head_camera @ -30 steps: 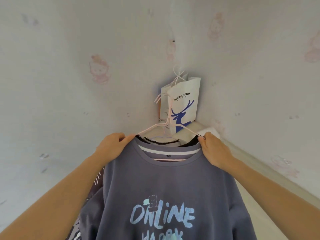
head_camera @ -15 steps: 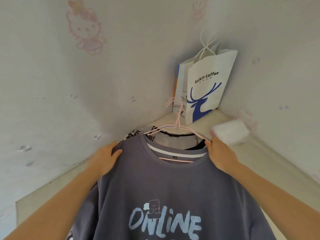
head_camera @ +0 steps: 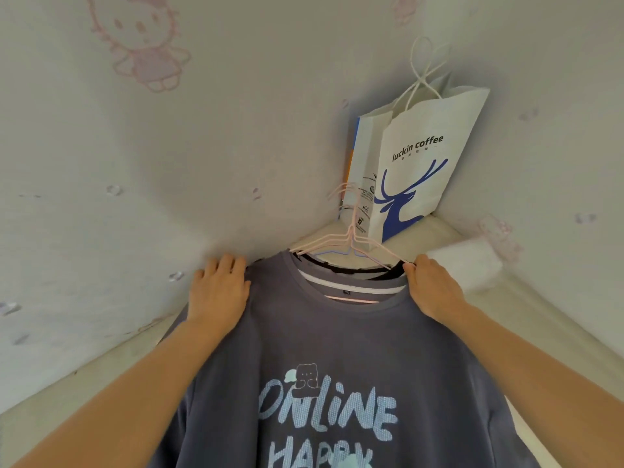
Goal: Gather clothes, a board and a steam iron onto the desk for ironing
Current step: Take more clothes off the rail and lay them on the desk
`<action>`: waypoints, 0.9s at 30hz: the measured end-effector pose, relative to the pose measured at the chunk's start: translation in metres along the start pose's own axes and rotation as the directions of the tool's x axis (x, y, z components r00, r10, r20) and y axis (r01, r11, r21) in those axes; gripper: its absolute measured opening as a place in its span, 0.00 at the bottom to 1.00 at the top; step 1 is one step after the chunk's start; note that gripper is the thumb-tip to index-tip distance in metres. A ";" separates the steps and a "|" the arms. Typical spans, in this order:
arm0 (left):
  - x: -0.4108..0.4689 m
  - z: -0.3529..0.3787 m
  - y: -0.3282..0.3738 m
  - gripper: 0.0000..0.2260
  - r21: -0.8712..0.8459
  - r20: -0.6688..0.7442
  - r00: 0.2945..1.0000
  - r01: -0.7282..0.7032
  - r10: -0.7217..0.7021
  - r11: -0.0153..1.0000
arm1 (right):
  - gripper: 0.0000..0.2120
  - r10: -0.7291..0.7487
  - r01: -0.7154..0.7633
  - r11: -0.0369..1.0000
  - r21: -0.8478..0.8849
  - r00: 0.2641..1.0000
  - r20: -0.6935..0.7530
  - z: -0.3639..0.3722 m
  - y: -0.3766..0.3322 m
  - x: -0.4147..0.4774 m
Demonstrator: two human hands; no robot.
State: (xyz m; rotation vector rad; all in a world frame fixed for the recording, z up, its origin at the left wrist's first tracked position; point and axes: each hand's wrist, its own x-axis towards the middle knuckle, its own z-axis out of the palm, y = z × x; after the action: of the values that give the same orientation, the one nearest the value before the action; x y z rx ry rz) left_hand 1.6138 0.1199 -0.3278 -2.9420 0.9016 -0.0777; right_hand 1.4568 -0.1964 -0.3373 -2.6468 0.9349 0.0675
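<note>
A grey-blue T-shirt (head_camera: 337, 349) with pale "ONLINE HAPPY" print lies spread on the cream desk (head_camera: 101, 359), on top of darker clothes, all on pink wire hangers (head_camera: 351, 243). My left hand (head_camera: 219, 288) rests flat on the shirt's left shoulder, fingers apart. My right hand (head_camera: 432, 285) pinches the right shoulder of the clothes at the hanger's end. The hanger hooks point toward the desk's far corner. No board or steam iron is in view.
A white "luckin coffee" paper bag (head_camera: 415, 163) stands upright in the desk's far corner, just behind the hanger hooks. A white soft packet (head_camera: 466, 265) lies to the right of my right hand. Walls with pink cartoon wallpaper (head_camera: 141, 45) close in the desk on both sides.
The view has come closer to the desk corner and the clothes have come down onto the desk. My left hand went from gripping the shirt's shoulder to lying flat on it.
</note>
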 end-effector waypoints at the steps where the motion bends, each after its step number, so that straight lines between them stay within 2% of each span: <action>1: -0.005 0.004 0.005 0.17 0.003 -0.039 0.999 -0.020 0.020 1.000 | 0.15 0.002 -0.002 1.000 0.001 1.000 0.002 0.003 0.000 0.002; 4: -0.018 0.017 0.022 0.24 -0.031 -0.079 0.989 -0.129 0.126 0.991 | 0.15 0.012 -0.011 1.000 -0.008 0.999 0.035 0.013 0.002 0.008; 7: -0.029 0.032 0.036 0.27 -0.040 0.056 0.977 -0.206 0.208 0.978 | 0.15 0.043 -0.037 0.998 -0.060 0.994 0.096 0.023 0.007 0.007; 9: -0.032 0.042 0.040 0.28 -0.050 0.122 0.973 -0.189 0.194 0.981 | 0.14 0.047 -0.041 0.996 -0.084 0.996 0.078 0.028 0.007 0.004; 11: -0.031 0.049 0.040 0.29 -0.034 0.153 0.972 -0.175 0.179 0.984 | 0.13 0.025 -0.027 0.995 -0.098 1.000 -0.012 0.030 0.005 0.001; 14: -0.028 0.056 0.038 0.29 -0.038 0.200 0.966 -0.161 0.166 0.986 | 0.16 -0.081 0.055 0.978 -0.201 0.989 -0.122 0.032 0.003 -0.008; 17: -0.025 0.060 0.037 0.29 -0.065 0.253 0.956 -0.138 0.150 0.988 | 0.22 -0.165 0.147 0.950 -0.275 0.985 -0.044 0.042 0.007 -0.019; 22: -0.015 0.059 0.041 0.30 -0.079 0.339 0.933 -0.100 0.121 0.992 | 0.29 -0.125 0.142 0.960 -0.242 0.989 0.084 0.045 0.011 -0.021; 27: -0.025 0.044 0.049 0.29 -0.026 0.298 0.951 -0.080 0.084 0.996 | 0.30 -0.135 0.156 0.955 -0.253 0.986 0.099 0.033 0.001 -0.045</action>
State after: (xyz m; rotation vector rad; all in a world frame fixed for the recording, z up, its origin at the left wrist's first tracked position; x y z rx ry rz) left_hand 1.5684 0.0951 -0.3760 -2.8139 0.9760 0.3689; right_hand 1.4226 -0.1593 -0.3618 -2.9201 0.7460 0.2784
